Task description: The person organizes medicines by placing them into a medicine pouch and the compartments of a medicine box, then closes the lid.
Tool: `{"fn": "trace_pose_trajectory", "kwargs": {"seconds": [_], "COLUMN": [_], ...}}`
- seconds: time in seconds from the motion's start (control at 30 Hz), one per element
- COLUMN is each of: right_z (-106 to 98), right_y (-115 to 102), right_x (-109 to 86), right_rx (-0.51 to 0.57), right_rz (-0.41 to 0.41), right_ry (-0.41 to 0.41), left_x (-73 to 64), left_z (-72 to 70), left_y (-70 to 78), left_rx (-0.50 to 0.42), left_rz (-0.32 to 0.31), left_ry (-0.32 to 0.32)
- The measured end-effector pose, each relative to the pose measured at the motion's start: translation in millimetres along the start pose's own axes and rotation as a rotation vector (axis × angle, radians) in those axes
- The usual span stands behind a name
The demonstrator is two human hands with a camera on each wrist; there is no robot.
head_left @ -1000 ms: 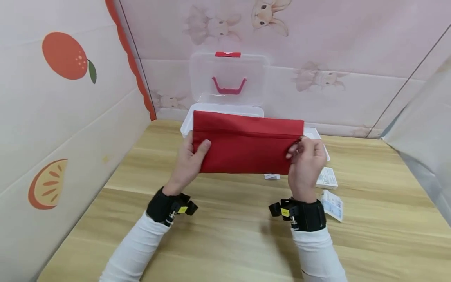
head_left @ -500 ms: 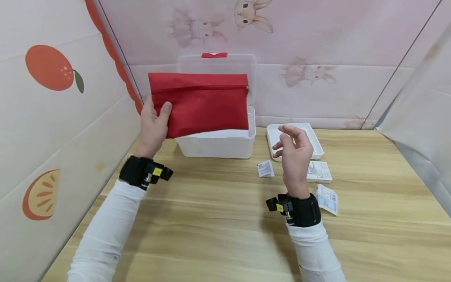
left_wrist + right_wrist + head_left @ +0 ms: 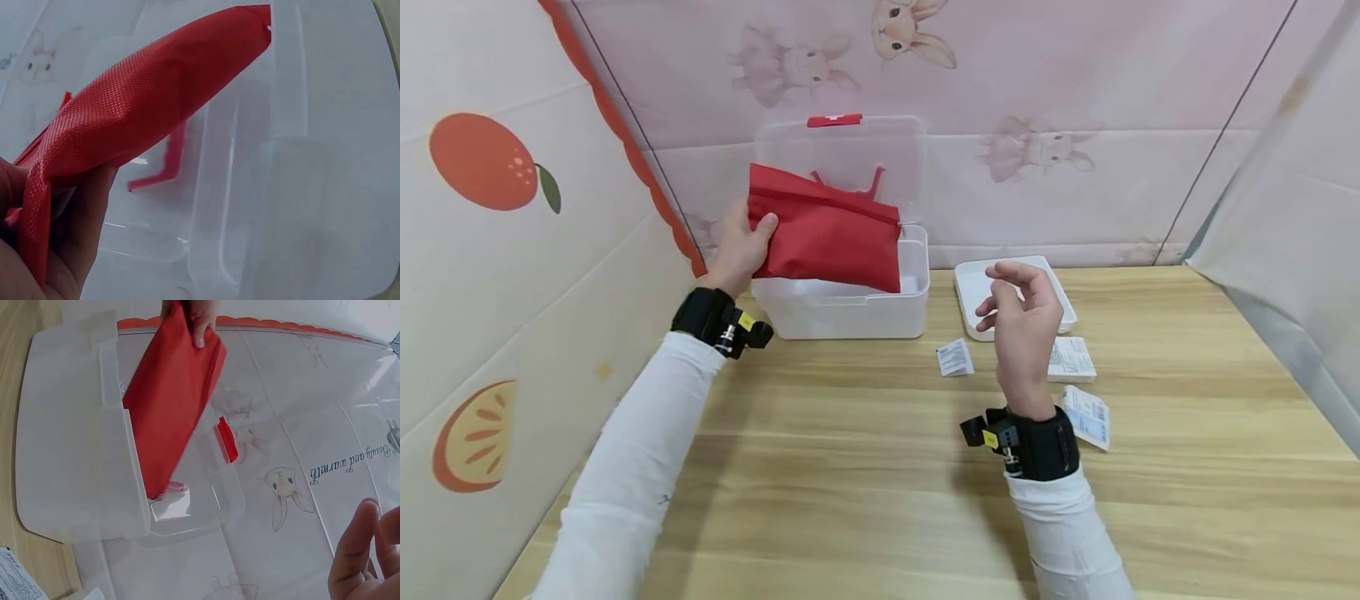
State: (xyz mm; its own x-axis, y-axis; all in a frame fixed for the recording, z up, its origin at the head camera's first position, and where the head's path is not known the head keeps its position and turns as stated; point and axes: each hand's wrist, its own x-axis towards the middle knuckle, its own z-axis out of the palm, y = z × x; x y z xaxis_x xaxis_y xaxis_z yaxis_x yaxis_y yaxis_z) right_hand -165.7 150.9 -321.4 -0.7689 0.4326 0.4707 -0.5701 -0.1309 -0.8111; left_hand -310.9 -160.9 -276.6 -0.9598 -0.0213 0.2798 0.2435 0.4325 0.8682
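A red zippered fabric pouch (image 3: pixel 827 237) is held at its left end by my left hand (image 3: pixel 741 248), the thumb on its near face. It tilts down to the right over the open translucent plastic box (image 3: pixel 850 318), whose lid (image 3: pixel 880 146) stands raised behind. In the left wrist view, the pouch (image 3: pixel 144 94) bulges and my fingers (image 3: pixel 87 219) lie beneath it. My right hand (image 3: pixel 1026 333) hovers over the table before a white shallow tray (image 3: pixel 1060 312); its fingers are loosely bent and hold nothing.
A small printed packet (image 3: pixel 955 357) lies left of my right hand. A white printed box (image 3: pixel 1072 360) and a blue-white packet (image 3: pixel 1087 417) lie to its right. Printed cloth walls stand at the left (image 3: pixel 490 292) and the back (image 3: pixel 1075 67).
My right hand has let go of the pouch and stays away from it. My left hand has carried the pouch leftward and over the box, and its right end now dips lower.
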Motion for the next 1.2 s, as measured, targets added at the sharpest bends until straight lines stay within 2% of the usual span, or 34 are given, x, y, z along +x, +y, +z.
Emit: {"fn": "trace_pose_trajectory", "kwargs": {"seconds": [0.17, 0.27, 0.43, 0.5, 0.77, 0.97, 1.1, 1.2], "right_z": [-0.7, 0.1, 1.4, 1.4, 2.4, 3.0, -1.7, -5.8], "right_y": [1.8, 3.9, 5.8, 6.1, 3.4, -13.0, -11.9, -6.7], "right_x": [0.8, 1.4, 2.2, 2.2, -0.6, -4.8, -3.7, -2.0], "right_rx": [-0.019, -0.038, -0.048, -0.061, -0.114, -0.116, -0.12, -0.113], "right_rz": [-0.015, -0.025, -0.03, -0.034, -0.014, 0.008, 0.008, 0.007], "right_ry": [0.0, -0.015, -0.034, -0.037, -0.049, -0.052, -0.049, -0.046], "left_x": [3.6, 3.8, 4.0, 5.8, 15.9, 18.7, 17.8, 15.2], "left_z": [7.2, 8.1, 7.6, 8.5, 15.0, 16.6, 23.5, 29.3], "left_y": [-15.2, -26.1, -42.8, -46.7, -47.2, -51.0, -51.0, -50.5], "left_rx": [0.003, 0.01, -0.026, -0.012, 0.185, 0.29, 0.398, 0.47], "left_rz": [-0.056, -0.062, -0.019, 0.006, 0.015, -0.04, -0.057, -0.031], "left_ry": [-0.048, -0.067, -0.103, -0.102, -0.087, -0.064, -0.092, -0.13]}}
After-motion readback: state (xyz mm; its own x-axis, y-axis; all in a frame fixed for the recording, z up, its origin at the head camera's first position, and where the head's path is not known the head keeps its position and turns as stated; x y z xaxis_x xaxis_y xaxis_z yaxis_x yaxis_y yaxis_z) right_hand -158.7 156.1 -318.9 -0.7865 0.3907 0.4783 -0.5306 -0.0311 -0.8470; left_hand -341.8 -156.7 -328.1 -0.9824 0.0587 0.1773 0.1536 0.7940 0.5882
